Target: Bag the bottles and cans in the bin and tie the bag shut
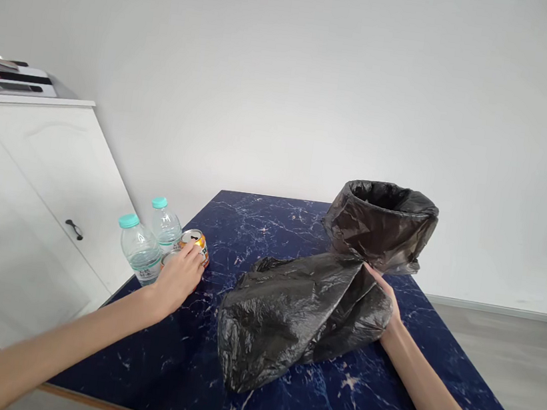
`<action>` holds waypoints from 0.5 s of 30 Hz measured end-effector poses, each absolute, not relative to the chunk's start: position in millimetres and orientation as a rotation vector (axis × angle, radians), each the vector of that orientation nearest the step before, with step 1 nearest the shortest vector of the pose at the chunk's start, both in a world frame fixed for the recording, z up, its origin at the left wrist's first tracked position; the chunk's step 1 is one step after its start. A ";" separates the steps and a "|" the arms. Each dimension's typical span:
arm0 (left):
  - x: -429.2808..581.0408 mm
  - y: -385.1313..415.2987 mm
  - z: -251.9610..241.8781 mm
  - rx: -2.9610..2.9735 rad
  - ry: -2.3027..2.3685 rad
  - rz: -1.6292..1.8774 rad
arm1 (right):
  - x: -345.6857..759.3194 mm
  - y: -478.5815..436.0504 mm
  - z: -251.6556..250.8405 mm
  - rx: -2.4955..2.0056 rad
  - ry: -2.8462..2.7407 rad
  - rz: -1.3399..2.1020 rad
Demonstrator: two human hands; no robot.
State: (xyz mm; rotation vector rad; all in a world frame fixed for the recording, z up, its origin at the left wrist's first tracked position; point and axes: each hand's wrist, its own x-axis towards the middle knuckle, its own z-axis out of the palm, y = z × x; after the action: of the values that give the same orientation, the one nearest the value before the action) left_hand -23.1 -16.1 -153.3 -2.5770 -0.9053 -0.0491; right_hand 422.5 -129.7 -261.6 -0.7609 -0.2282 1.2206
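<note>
At the left side of the table, my left hand (179, 281) is closed round a drink can (170, 256), mostly hidden by the fingers so only part of its rim shows. Just behind it stands an orange drink can (203, 249) with its top opened. Two clear plastic bottles with turquoise caps, a nearer bottle (140, 249) and a farther bottle (166, 223), stand beside the cans. My right hand (386, 297) grips a loose black plastic bag (284, 314) from behind, its thumb side showing. The bag droops leftward over the table, its lower edge near the tabletop.
A bin lined with a black bag (375, 235) stands at the back right, its mouth open upward. Everything rests on a dark blue marbled table (251, 222). White cabinets (39, 181) are at the left, and a pale wall (289, 86) rises behind.
</note>
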 end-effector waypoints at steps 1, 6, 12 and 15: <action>-21.9 -20.2 -152.2 -2.575 -0.898 -0.035 | 422.6 -129.6 -261.7 -0.765 -0.228 1.219; 0.8 -62.4 -130.1 -2.572 -0.801 0.081 | 422.8 -131.2 -261.6 -0.806 -0.224 1.215; 52.4 -115.6 -131.1 -2.768 -1.025 -0.373 | 423.0 -134.6 -263.8 -0.856 -0.228 1.182; 69.7 -135.2 -153.7 -2.960 -1.081 -0.857 | 426.1 -135.8 -269.7 -0.895 -0.261 1.196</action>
State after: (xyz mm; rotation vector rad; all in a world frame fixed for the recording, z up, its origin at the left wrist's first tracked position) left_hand 69.7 -135.2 -153.7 -2.9597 -1.0810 -0.8575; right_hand 426.1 -135.8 -269.7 -0.8954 -0.2605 1.1957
